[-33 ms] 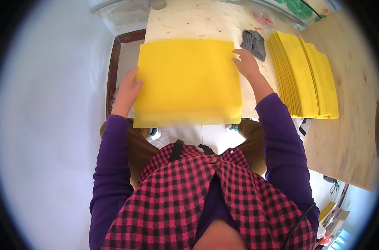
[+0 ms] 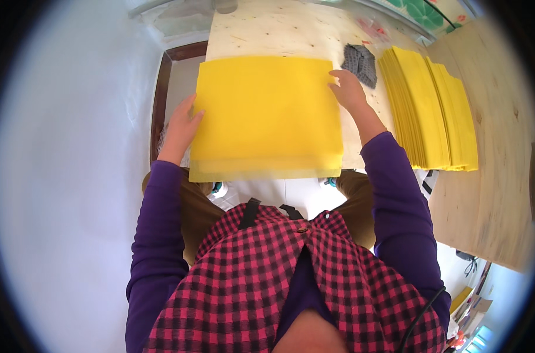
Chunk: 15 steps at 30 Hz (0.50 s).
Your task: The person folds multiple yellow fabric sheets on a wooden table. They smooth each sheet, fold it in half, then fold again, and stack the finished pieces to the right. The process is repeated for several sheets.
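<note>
A wide yellow rectangle of fabric-like sheet (image 2: pixel 267 112) lies flat in front of me on the pale wooden board (image 2: pixel 273 29). Its near edge shows a paler, thinner-looking strip and hangs past the board's near side. My left hand (image 2: pixel 184 130) is at its left edge, with thumb and fingers apart. At the upper right edge is my right hand (image 2: pixel 348 89), its fingers curved and the thumb spread from them. Both hands seem to touch only the edges. Whether it is one sheet or several layers I cannot tell.
To the right stand a folded yellow stack (image 2: pixel 417 109) and another one (image 2: pixel 454 117) beside it. A grey knitted cloth (image 2: pixel 359 65) lies beyond my right hand. Clear plastic with red marks (image 2: pixel 372 28) is at the back. A white wall (image 2: pixel 73 176) rises on the left.
</note>
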{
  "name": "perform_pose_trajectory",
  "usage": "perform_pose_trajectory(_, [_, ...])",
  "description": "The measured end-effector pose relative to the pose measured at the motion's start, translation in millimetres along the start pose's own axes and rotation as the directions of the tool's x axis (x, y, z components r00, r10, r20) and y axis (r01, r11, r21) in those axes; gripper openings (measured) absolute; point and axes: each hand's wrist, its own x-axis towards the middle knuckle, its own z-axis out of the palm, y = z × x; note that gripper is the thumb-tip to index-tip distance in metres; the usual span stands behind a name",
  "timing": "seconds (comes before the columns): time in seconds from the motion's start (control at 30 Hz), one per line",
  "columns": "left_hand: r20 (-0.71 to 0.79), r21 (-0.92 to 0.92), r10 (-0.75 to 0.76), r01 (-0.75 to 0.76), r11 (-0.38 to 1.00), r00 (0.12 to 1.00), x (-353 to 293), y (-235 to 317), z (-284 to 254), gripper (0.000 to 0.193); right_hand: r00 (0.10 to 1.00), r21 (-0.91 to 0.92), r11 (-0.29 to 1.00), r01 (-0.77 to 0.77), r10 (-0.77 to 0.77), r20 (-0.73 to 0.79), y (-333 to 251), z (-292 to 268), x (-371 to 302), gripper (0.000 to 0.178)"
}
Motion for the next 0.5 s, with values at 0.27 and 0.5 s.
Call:
perform_pose_trajectory(0.27, [-0.059, -0.061, -0.26, 0.257, 0.965, 0.964, 27, -27, 9, 0.047, 0.994, -0.005, 1.0, -0.03, 0.031, 0.104, 6, 8, 25, 0.014])
perform_pose_trajectory(0.5, [-0.069, -0.233, -0.385, 0.36, 0.903, 0.92, 38, -23, 8, 0.028, 0.981, 0.135, 0.979, -0.151, 0.132, 0.142, -3, -8, 25, 0.014])
